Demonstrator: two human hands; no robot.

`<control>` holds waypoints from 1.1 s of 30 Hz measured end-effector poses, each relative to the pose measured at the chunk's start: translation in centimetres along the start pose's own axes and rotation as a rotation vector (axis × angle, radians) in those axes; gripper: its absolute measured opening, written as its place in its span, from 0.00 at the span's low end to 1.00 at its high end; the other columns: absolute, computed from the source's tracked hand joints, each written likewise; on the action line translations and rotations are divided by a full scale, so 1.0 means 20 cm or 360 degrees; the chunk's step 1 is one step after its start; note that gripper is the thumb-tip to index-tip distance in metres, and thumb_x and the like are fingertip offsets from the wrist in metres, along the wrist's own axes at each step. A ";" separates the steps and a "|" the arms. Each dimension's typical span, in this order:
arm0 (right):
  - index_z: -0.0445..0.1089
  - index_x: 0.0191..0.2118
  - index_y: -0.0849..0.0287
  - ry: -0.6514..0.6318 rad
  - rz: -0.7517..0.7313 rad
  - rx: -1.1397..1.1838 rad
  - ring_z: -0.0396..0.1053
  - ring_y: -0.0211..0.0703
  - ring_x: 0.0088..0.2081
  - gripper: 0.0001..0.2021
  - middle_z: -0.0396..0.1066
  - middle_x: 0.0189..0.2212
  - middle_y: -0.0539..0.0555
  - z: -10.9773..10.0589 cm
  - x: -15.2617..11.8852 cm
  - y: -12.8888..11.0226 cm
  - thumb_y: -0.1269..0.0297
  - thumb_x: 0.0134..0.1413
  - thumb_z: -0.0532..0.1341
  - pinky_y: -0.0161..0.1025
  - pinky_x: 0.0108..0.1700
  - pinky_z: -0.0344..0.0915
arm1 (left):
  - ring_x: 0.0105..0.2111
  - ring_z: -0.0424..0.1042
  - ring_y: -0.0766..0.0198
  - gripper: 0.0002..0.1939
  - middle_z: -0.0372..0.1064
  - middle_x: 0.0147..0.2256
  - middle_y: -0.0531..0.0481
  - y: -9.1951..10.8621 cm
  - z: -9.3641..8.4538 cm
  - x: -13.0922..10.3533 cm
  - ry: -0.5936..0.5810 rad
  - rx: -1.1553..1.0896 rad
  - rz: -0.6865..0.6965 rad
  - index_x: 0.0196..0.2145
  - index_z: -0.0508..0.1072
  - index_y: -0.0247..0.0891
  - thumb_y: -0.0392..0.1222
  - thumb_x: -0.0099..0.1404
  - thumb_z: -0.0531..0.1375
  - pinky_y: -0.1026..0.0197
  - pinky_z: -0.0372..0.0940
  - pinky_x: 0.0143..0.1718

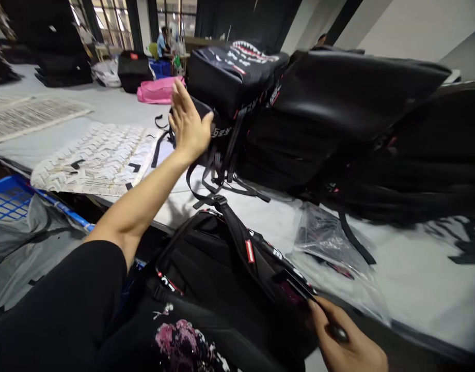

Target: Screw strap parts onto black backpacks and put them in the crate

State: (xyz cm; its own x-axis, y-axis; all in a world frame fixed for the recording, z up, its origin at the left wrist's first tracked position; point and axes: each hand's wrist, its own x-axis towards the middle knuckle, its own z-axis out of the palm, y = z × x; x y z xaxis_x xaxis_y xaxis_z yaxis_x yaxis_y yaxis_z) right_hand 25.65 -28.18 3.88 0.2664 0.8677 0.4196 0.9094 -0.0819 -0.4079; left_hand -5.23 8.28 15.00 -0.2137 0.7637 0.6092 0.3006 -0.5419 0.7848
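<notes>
Bag (pixel 218 274), black with 1 red tag (pixel 249 251) on its strap (pixel 233 222), is in front of the person, by the edge of the white surface (pixel 408 268). The right hand (pixel 351 343) grips a dark tool (pixel 339 333) beside it. The left hand (pixel 189 124) is up, fingers stretched out, near more bags (pixel 318 103).

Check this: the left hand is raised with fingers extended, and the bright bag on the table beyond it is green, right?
Not green: the head view shows the bright bag on the table beyond the raised left hand is pink. The rest holds.
</notes>
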 end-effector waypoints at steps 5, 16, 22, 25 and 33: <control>0.77 0.36 0.57 -0.0077 0.0049 0.0261 0.70 0.37 0.18 0.12 0.73 0.19 0.47 0.05 0.04 -0.18 0.54 0.58 0.62 0.31 0.25 0.68 | 0.53 0.72 0.55 0.20 0.72 0.55 0.42 0.05 -0.11 -0.38 -0.0731 0.0100 0.0369 0.55 0.71 0.36 0.45 0.67 0.59 0.52 0.66 0.56; 0.75 0.40 0.57 -0.0481 0.0137 0.0889 0.68 0.36 0.20 0.09 0.70 0.18 0.45 0.30 0.12 -0.54 0.59 0.61 0.61 0.33 0.26 0.64 | 0.29 0.73 0.65 0.11 0.73 0.28 0.52 0.08 -0.31 -1.17 -0.1934 -0.0514 -0.0802 0.33 0.74 0.35 0.46 0.66 0.59 0.65 0.66 0.32; 0.75 0.39 0.59 -0.0706 0.0412 0.1089 0.74 0.41 0.27 0.12 0.77 0.28 0.51 0.37 0.12 -0.54 0.55 0.56 0.65 0.36 0.32 0.69 | 0.28 0.74 0.66 0.11 0.74 0.29 0.51 0.05 -0.38 -1.23 -0.1567 -0.0522 -0.0847 0.33 0.72 0.35 0.45 0.68 0.58 0.66 0.67 0.31; 0.76 0.42 0.57 -0.0678 0.0284 0.1057 0.76 0.44 0.34 0.12 0.79 0.34 0.54 0.39 0.13 -0.55 0.56 0.56 0.65 0.38 0.38 0.71 | 0.27 0.73 0.66 0.11 0.75 0.27 0.52 0.01 -0.42 -1.27 -0.1632 -0.0196 -0.0405 0.33 0.74 0.36 0.44 0.70 0.56 0.66 0.63 0.30; 0.77 0.44 0.56 -0.0966 -0.0474 0.0513 0.76 0.43 0.35 0.11 0.79 0.35 0.55 0.37 0.15 -0.62 0.67 0.65 0.56 0.38 0.38 0.71 | 0.28 0.76 0.65 0.13 0.76 0.28 0.51 -0.09 -0.47 -1.36 -0.1588 0.0231 0.0384 0.35 0.75 0.38 0.42 0.73 0.52 0.64 0.63 0.30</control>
State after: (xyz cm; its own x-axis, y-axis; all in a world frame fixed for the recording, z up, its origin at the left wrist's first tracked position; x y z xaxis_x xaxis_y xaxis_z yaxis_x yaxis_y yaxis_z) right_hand 12.75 -20.98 4.22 -0.2845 0.9564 0.0664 0.7521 0.2656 -0.6032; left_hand -8.70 -14.79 -1.91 0.7143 0.6196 0.3254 0.3563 -0.7222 0.5929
